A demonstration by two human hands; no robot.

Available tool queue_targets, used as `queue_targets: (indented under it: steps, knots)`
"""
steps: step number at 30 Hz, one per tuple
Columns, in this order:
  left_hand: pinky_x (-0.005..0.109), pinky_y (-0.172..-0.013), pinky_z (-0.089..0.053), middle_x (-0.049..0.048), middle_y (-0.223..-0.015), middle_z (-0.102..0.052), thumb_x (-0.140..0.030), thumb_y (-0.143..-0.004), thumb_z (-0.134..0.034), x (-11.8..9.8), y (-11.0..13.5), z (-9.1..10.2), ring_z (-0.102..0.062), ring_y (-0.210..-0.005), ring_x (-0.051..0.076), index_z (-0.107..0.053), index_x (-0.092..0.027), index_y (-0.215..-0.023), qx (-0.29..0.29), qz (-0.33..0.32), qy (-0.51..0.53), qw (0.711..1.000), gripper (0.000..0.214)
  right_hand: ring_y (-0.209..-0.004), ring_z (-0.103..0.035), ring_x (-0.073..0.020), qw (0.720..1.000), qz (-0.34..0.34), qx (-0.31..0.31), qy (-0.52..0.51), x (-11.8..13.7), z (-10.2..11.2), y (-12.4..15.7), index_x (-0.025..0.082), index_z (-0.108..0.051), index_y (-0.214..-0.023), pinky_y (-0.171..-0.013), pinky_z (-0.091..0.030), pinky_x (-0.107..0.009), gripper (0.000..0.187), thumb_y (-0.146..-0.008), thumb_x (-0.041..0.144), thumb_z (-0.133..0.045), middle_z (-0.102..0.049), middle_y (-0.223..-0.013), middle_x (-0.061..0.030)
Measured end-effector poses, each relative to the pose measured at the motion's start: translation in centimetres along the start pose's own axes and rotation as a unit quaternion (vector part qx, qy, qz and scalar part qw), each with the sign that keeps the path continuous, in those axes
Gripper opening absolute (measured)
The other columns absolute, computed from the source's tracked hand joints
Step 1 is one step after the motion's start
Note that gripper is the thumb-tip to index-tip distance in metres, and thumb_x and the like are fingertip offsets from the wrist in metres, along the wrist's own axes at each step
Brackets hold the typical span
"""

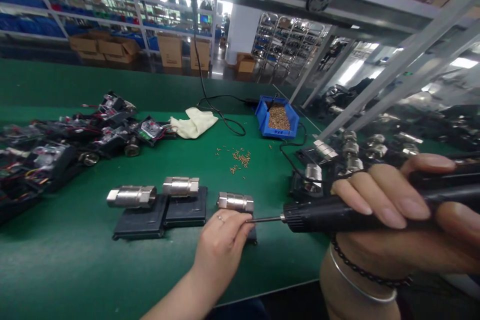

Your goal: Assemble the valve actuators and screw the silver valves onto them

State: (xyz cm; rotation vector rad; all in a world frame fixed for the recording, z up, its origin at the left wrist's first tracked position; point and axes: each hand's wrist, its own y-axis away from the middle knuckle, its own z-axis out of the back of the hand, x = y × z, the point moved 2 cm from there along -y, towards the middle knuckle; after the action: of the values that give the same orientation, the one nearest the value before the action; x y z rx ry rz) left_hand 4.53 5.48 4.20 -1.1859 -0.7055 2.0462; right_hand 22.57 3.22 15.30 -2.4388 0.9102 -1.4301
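Note:
In my right hand [393, 200] lies a black electric screwdriver [318, 216], held sideways with its bit [266, 219] pointing left. The fingers of my left hand [221, 240] are pinched together at the bit's tip; whatever sits between them is too small to make out. Behind that hand is a metal valve body [235, 202] on a dark housing, mostly covered by my fingers. To the left, two similar units lie in a row, their silver valve bodies [131, 196] [181, 186] attached to dark flat housings [140, 221] [186, 207].
Small brass screws [241, 158] lie scattered on the green table [75, 270]. A blue bin [277, 132] holds many more. A pale cloth [194, 123] and black cable [236, 127] lie behind. Wired assemblies [52, 160] crowd the left; more metal-fitted units [352, 152] stand right.

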Motion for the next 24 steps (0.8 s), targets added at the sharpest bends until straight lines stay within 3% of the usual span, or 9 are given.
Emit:
queue_targets:
  steps: [4,7,10,15,19,24]
  knots:
    - [0.026,-0.058,-0.057,0.0034,-0.069,-0.069,-0.02,-0.099,-0.041,-0.3,0.8,-0.6,-0.065,-0.063,0.016,-0.065,-0.016,-0.083,0.085,-0.011,-0.055,0.995,0.028,-0.031,-0.027,-0.0073,0.993,0.011,0.115,0.029,-0.1,-0.6,0.4,0.025,-0.066,-0.091,-0.033,-0.027,-0.026,0.021,-0.071,0.029,-0.073,-0.029,-0.044,0.0091]
    - [0.027,-0.063,-0.059,0.0054,-0.079,-0.071,-0.022,-0.1,-0.04,-0.2,1.3,-0.8,-0.068,-0.07,0.017,-0.065,-0.016,-0.097,0.103,-0.022,-0.088,0.99,0.026,-0.034,-0.036,-0.0084,0.985,0.007,0.165,0.04,-0.3,-0.7,0.6,0.026,-0.066,-0.095,-0.037,-0.034,-0.025,0.02,-0.075,0.028,-0.071,-0.039,-0.047,0.0073]
    - [0.029,-0.071,-0.06,0.0085,-0.089,-0.073,-0.029,-0.099,-0.043,0.2,2.0,-0.7,-0.069,-0.08,0.018,-0.06,-0.013,-0.11,0.084,-0.043,-0.096,0.991,0.026,-0.04,-0.044,-0.01,0.989,0.004,0.135,0.065,-1.4,-0.1,0.1,0.027,-0.066,-0.094,-0.043,-0.041,-0.026,0.022,-0.074,0.028,-0.074,-0.048,-0.052,0.0057]
    - [0.032,-0.073,-0.061,0.0085,-0.09,-0.073,-0.028,-0.099,-0.045,2.1,4.3,-1.1,-0.069,-0.082,0.02,-0.065,-0.014,-0.102,0.099,-0.089,-0.108,0.985,0.025,-0.048,-0.054,-0.0106,0.988,-0.022,0.091,0.124,-5.1,1.2,-1.4,0.024,-0.065,-0.093,-0.049,-0.047,-0.027,0.024,-0.071,0.018,-0.074,-0.06,-0.06,0.0054]
    - [0.033,-0.077,-0.061,0.0101,-0.098,-0.073,-0.017,-0.097,-0.046,3.1,5.6,-1.5,-0.068,-0.089,0.02,-0.065,-0.012,-0.108,0.098,-0.105,-0.118,0.983,0.022,-0.046,-0.054,-0.0104,0.988,-0.05,0.076,0.128,-7.4,1.5,-1.9,0.021,-0.065,-0.089,-0.048,-0.047,-0.026,0.024,-0.067,0.018,-0.074,-0.06,-0.058,0.0061]
    - [0.031,-0.077,-0.061,0.0093,-0.097,-0.073,-0.017,-0.097,-0.047,3.3,5.8,-1.7,-0.068,-0.088,0.019,-0.066,-0.013,-0.107,0.082,-0.1,-0.115,0.985,0.022,-0.047,-0.053,-0.0102,0.986,-0.06,0.062,0.144,-8.2,1.5,-2.0,0.02,-0.064,-0.087,-0.048,-0.047,-0.027,0.024,-0.065,0.019,-0.075,-0.06,-0.058,0.006]
